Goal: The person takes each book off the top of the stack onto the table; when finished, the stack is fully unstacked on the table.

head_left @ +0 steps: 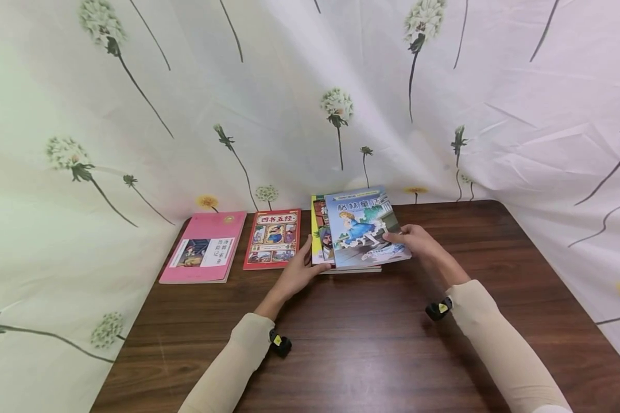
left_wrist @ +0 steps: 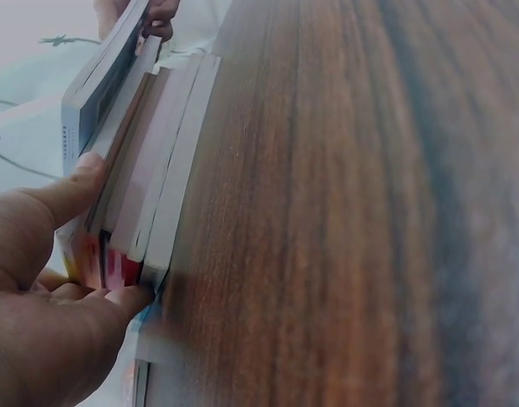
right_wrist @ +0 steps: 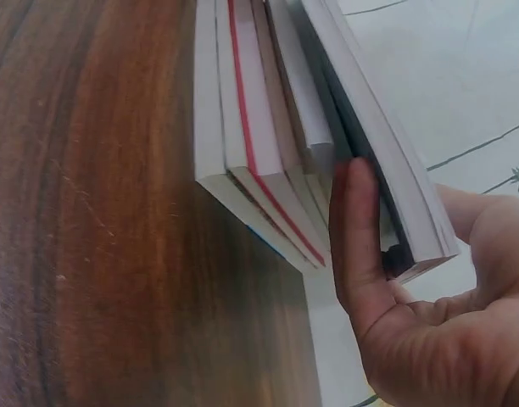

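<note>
A blue picture-cover book [head_left: 361, 229] lies tilted over a stack, partly covering a yellow-edged book [head_left: 317, 229]. My right hand [head_left: 418, 244] pinches the blue book at its lower right corner, thumb on the cover and fingers underneath. In the right wrist view that book [right_wrist: 387, 127] is lifted at an angle off the books below [right_wrist: 259, 144]. My left hand [head_left: 299, 272] holds the near left corner of the stack. The left wrist view shows its thumb [left_wrist: 73, 191] against the upper page edges and its fingers at the stack's side.
Left of the stack a red book [head_left: 274, 238] lies flat on the dark wooden table [head_left: 341, 338]. Farther left is a pink book [head_left: 204, 246]. A white curtain with dandelion prints [head_left: 289, 115] hangs behind the table's back edge.
</note>
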Action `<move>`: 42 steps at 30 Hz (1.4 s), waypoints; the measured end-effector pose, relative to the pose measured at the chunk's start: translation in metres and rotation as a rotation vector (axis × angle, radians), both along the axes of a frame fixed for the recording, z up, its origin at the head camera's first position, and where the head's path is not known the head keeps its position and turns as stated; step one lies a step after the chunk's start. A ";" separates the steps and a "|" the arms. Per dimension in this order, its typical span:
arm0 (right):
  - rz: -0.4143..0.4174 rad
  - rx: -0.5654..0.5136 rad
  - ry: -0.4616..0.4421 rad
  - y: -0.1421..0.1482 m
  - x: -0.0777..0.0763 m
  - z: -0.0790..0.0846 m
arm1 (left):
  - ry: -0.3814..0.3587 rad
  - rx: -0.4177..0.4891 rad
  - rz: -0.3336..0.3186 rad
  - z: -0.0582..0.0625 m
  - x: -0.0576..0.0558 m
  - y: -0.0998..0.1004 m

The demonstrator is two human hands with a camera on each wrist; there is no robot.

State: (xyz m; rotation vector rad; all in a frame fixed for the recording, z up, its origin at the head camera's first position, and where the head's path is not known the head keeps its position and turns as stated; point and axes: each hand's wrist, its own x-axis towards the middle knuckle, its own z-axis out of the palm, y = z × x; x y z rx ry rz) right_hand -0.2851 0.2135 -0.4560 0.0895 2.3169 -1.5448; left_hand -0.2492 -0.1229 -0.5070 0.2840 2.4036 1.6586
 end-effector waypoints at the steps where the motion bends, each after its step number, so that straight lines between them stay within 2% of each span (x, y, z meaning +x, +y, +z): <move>1: 0.005 -0.005 0.006 0.000 0.001 -0.001 | 0.003 0.004 -0.004 -0.001 0.000 0.000; 4: 0.000 -0.054 0.011 0.002 0.003 -0.001 | 0.003 0.017 -0.010 -0.001 -0.001 0.000; 9: -0.021 -0.218 0.005 0.008 0.008 0.002 | 0.015 0.012 -0.007 -0.001 0.000 0.000; 11: -0.019 -0.241 0.015 0.010 0.010 0.003 | 0.022 0.005 -0.007 0.000 0.000 0.000; 17: -0.032 -0.230 0.043 0.017 0.016 0.003 | 0.017 0.012 -0.016 -0.002 0.000 -0.001; 27: -0.068 -0.331 0.056 0.031 0.032 0.015 | 0.027 -0.010 -0.005 -0.003 0.000 -0.001; 38: -0.105 -0.360 0.075 0.062 0.053 0.030 | 0.022 -0.025 0.002 0.000 0.001 0.000; 42: -0.118 -0.405 0.079 0.076 0.059 0.035 | 0.021 -0.024 0.012 0.000 0.001 0.001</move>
